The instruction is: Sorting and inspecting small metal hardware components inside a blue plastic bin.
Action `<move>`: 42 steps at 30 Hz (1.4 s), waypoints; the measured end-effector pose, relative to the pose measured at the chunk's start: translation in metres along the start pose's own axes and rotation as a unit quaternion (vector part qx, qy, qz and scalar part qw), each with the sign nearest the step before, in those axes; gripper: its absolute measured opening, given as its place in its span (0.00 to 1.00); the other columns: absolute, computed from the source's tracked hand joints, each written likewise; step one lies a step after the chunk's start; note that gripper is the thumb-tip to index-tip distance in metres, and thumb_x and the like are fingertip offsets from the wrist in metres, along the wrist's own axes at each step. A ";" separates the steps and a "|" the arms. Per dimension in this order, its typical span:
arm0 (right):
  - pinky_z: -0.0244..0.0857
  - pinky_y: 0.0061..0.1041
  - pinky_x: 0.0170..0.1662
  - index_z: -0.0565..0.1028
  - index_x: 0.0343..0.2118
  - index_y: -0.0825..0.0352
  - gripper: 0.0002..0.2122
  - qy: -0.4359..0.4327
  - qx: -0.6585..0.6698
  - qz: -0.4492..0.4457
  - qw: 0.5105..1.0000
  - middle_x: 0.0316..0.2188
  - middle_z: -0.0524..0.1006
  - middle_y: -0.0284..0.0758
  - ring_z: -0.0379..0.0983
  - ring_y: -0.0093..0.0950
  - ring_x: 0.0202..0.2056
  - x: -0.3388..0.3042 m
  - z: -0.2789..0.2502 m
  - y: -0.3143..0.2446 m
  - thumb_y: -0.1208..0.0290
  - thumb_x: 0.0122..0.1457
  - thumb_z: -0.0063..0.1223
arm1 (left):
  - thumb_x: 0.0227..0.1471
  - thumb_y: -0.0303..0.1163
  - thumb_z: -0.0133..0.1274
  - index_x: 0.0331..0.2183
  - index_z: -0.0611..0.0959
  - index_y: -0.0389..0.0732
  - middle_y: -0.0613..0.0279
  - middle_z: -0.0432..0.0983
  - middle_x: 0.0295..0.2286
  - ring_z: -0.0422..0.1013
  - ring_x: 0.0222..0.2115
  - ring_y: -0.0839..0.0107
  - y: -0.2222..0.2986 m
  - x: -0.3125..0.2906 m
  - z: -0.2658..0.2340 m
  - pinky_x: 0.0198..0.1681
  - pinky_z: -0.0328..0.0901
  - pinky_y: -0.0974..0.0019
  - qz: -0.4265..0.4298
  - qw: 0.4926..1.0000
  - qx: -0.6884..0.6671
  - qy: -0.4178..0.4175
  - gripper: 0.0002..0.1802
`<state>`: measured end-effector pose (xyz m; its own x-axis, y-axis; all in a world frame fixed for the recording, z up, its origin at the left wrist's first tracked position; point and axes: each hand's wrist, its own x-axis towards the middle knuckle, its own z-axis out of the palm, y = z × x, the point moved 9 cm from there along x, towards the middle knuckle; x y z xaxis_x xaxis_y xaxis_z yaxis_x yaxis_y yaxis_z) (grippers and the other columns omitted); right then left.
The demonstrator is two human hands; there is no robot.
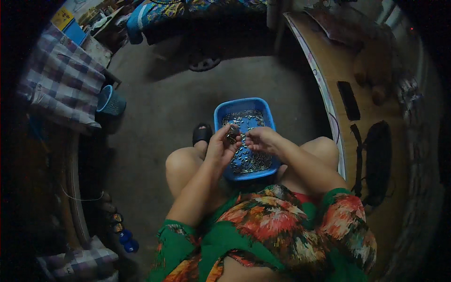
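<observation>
Two hands — left cupped round metal pieces, right's pinch unclear — over basket, long axis forward

Dim light, grey floor; wooden surface right, checked cloth left, patterned fabric ahead.

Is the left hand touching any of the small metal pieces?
Touching. The head view shows a cluster of small metal pieces lying within the cupped left hand, between its thumb and curled fingers, above the blue basin.
</observation>
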<state>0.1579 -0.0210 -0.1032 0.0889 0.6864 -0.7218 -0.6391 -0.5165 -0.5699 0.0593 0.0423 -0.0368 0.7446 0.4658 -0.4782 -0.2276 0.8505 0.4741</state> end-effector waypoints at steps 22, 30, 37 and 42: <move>0.59 0.14 0.23 0.69 0.33 0.67 0.08 -0.091 -0.062 -0.159 0.981 0.23 0.70 0.29 0.65 0.16 0.22 -0.058 0.038 -0.059 0.72 0.50 0.51 | 0.47 0.37 0.47 0.30 0.74 0.40 0.59 0.70 0.22 0.65 0.21 0.72 -0.006 -0.001 0.003 0.23 0.63 0.72 -0.022 0.999 0.025 -0.015 0.11; 0.54 0.13 0.22 0.71 0.32 0.66 0.09 -0.074 -0.156 -0.202 0.964 0.21 0.69 0.26 0.62 0.15 0.20 -0.064 0.040 -0.067 0.71 0.48 0.53 | 0.48 0.38 0.46 0.29 0.73 0.41 0.61 0.70 0.22 0.66 0.20 0.74 -0.011 0.001 0.009 0.21 0.63 0.76 -0.026 0.998 0.048 -0.023 0.11; 0.53 0.13 0.23 0.72 0.30 0.66 0.08 -0.076 -0.176 -0.220 0.957 0.21 0.70 0.26 0.61 0.14 0.20 -0.062 0.042 -0.065 0.70 0.47 0.54 | 0.48 0.38 0.47 0.28 0.73 0.41 0.64 0.70 0.21 0.66 0.20 0.76 -0.013 0.001 0.008 0.20 0.62 0.75 -0.027 0.998 0.059 -0.026 0.10; 0.54 0.13 0.24 0.72 0.30 0.65 0.08 -0.061 -0.191 -0.220 0.955 0.22 0.70 0.26 0.61 0.14 0.21 -0.064 0.042 -0.066 0.70 0.47 0.54 | 0.48 0.38 0.48 0.28 0.73 0.41 0.65 0.70 0.21 0.66 0.20 0.76 -0.013 0.000 0.008 0.19 0.62 0.76 -0.027 0.997 0.059 -0.030 0.10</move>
<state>0.1618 -0.0092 -0.0029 0.1799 0.9224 -0.3417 -0.2332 -0.2975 -0.9258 0.0669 0.0289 -0.0372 0.7904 0.4019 -0.4624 -0.1131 0.8375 0.5346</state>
